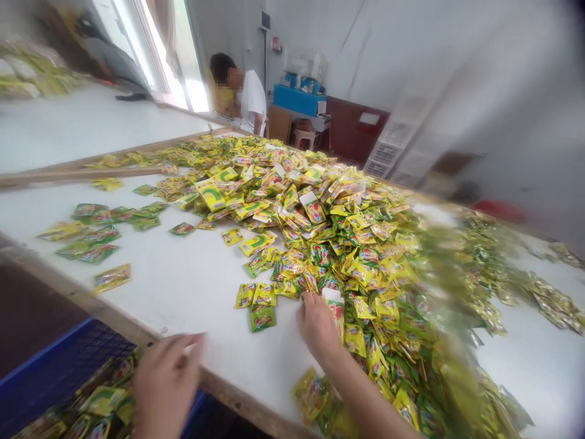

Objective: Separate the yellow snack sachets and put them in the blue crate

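My right hand [320, 323] reaches to the near edge of a big pile of small yellow and green candy packets [365, 274]. Its fingers are curled in at the pile, and what they hold, if anything, is hidden. Just right of it a small printed box [336, 308] with a white end leans among the packets. Left of it, a few loose packets [262, 317] lie on the white tabletop [192, 286]. Blurred by motion, my left hand [167, 384] hangs over the table's front edge with bent fingers, above a blue crate [68, 360] holding packets and small boxes.
More small yellow boxes [251, 207] lie in the middle of the pile. Scattered packets [95, 235] rest on the left. A wooden strip [82, 177] divides this table from another surface. A person in a white top [253, 97] bends behind the far end; another person [114, 61] is far left.
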Demonstrator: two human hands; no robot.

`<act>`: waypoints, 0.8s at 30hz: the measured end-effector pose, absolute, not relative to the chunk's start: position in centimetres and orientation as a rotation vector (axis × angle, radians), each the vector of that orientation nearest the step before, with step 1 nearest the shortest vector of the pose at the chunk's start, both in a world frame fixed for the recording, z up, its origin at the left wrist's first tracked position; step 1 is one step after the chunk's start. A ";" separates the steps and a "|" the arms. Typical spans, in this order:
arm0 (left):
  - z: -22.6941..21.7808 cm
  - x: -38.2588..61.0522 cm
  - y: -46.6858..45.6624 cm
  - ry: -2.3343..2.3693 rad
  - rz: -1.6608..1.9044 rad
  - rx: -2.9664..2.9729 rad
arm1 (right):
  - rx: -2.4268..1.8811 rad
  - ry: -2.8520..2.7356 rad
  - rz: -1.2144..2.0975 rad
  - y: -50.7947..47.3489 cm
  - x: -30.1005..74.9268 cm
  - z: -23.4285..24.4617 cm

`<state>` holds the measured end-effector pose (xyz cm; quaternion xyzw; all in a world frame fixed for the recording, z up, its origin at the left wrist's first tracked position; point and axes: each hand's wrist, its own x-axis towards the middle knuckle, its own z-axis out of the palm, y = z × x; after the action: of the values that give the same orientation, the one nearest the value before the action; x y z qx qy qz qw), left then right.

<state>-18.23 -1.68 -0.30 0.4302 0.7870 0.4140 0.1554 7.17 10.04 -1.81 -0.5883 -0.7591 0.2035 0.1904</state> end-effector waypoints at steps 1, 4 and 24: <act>-1.1 -16.6 0.3 2.238 0.986 1.313 | -1.663 -2.091 0.608 10.1 7.7 -1.7; -2.6 -12.3 5.2 2.189 0.776 1.311 | -1.658 -1.954 0.785 9.9 9.2 -1.4; 2.8 -4.0 2.8 1.286 0.849 0.822 | -1.453 -1.621 1.368 6.3 12.7 0.9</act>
<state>-4.03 2.75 2.76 0.3607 0.5642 0.3724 0.6425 12.68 6.31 0.94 -0.5425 -0.6049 0.5104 0.2815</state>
